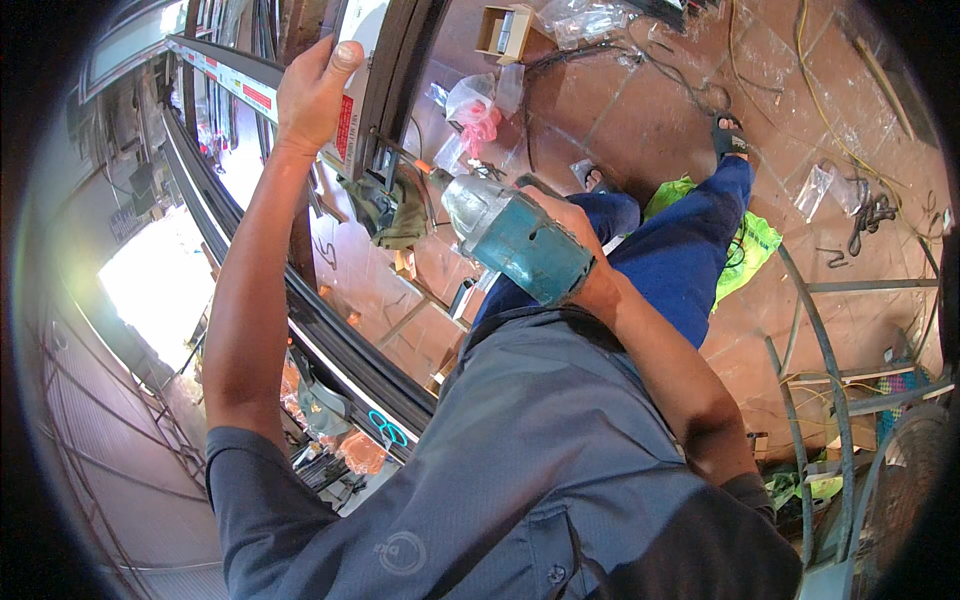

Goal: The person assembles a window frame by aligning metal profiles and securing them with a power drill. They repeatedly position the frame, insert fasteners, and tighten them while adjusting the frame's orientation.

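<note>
My right hand is wrapped round a worn teal and grey impact driver, pointed up and to the left. From its nose a long thin bit with an orange part reaches to the lower end of a dark metal frame bar. Whether the tip touches the bar, I cannot make out. My left hand grips the bar's white, label-covered side higher up, thumb lying on its face. A second long dark profile runs diagonally below my left arm.
An olive bag lies beneath the bit. On the tiled floor are an open cardboard box, clear plastic bags, cables and a bright green bag by my legs. Curved metal rails stand at the right.
</note>
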A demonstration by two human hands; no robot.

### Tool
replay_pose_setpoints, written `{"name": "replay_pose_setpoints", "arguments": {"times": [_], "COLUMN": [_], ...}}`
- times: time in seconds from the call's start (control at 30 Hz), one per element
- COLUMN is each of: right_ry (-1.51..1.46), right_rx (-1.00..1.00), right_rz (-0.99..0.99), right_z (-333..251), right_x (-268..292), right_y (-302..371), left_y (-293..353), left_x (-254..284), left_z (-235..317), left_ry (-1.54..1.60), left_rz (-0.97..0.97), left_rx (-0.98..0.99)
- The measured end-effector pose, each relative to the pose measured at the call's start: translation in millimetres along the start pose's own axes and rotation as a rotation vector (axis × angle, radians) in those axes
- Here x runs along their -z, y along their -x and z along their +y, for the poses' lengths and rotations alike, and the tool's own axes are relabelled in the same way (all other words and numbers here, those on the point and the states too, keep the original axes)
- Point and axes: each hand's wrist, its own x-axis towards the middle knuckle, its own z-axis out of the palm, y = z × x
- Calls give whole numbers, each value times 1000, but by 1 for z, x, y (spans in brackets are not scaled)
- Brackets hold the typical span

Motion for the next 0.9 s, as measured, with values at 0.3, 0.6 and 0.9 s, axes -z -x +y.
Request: {"name": "replay_pose_setpoints", "arguments": {"times": [0.3,0.6,0.9], "right_ry": [-59,-396,80], "right_rx": [2,4,365], "right_rz": [40,99,103], "right_z": [5,28,14], "right_x": [-2,-27,9], "right_y": [-4,5,2], "left_y": [-1,-2,0], "left_x": [1,2,5], "left_z": [1,10,3], "left_ry": [-30,11,-20], "left_rz": [10,8,-17], "left_rx": [14,22,43]}}
